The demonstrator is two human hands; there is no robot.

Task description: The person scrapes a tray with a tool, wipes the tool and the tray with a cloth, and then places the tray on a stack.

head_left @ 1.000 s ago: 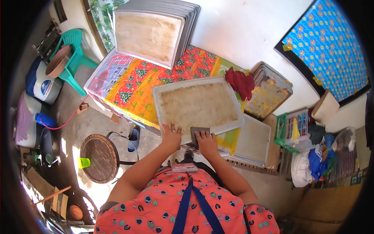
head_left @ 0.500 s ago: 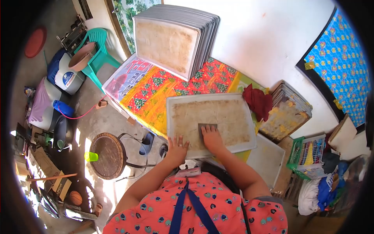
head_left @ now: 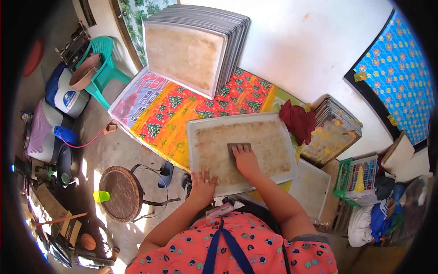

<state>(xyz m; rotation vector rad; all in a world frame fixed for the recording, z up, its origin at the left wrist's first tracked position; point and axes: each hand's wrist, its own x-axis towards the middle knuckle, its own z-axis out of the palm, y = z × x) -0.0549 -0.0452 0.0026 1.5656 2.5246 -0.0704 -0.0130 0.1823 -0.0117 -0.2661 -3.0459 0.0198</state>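
Note:
A shallow metal baking tray point(head_left: 273, 137) with brown stains lies in front of me on the table's near edge. My left hand point(head_left: 203, 186) rests on its lower left corner, fingers spread over the rim. Near the tray's middle, my right hand point(head_left: 246, 160) presses a dark grey square pad point(head_left: 232, 154), which looks like sandpaper, flat against the stained surface. The fingers cover part of the pad. A dark red cloth point(head_left: 297, 121) lies bunched at the tray's upper right corner.
A tall stack of similar trays point(head_left: 185, 57) stands on the patterned tablecloth point(head_left: 182, 123). More stained trays point(head_left: 331, 137) lean by the wall at right, near a green crate point(head_left: 344, 180). At left are a round wooden stool point(head_left: 121, 194) with a green cup point(head_left: 101, 196) and a green chair point(head_left: 102, 75).
My right hand and the pad have slid a little toward the tray's far side. My left hand keeps its place on the corner. The whole view has shifted slightly.

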